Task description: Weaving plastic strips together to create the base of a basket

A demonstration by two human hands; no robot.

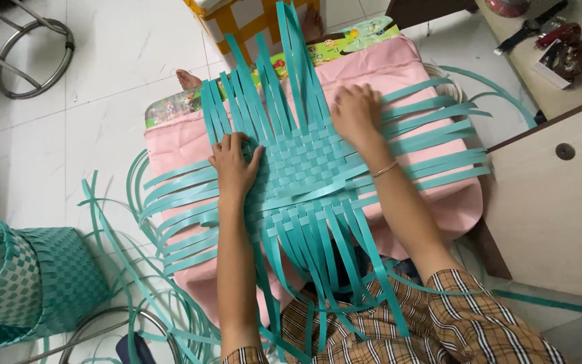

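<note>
Both hands are pressing flat on a half-woven mat of teal plastic strips (304, 165), which is lying on a pink cushion-like pad (176, 145) in front of the person. The left hand (234, 165) is sitting palm-down on the left edge of the woven square, fingers stretched out and relaxed, not gripping anything, thumb angled toward the weave. The right hand (357, 111) is resting at the upper right corner of the weave, fingers bent down onto the strips where they fan out; I can't really tell if it's pinching one strip or just pushing down on them. There's a thin bangle (385, 168) on that wrist.

The woven middle is a tight checker pattern, and loose strip ends are spreading out on all four sides, toward the top, both sides and down over the person's plaid clothing (439, 323). Under the pink pad, a colourful printed board (335, 44) is peeking out at the far edge.

Off to the lower left, a finished woven basket (28, 280) in teal and white is lying tipped on its side on the white tiled floor (102, 74), with spare teal strips (112, 249) curling around between it and the pad. A yellow and white woven thing (237, 17) is sitting at the top, and a light wooden cabinet (554, 209) is standing on the right.
</note>
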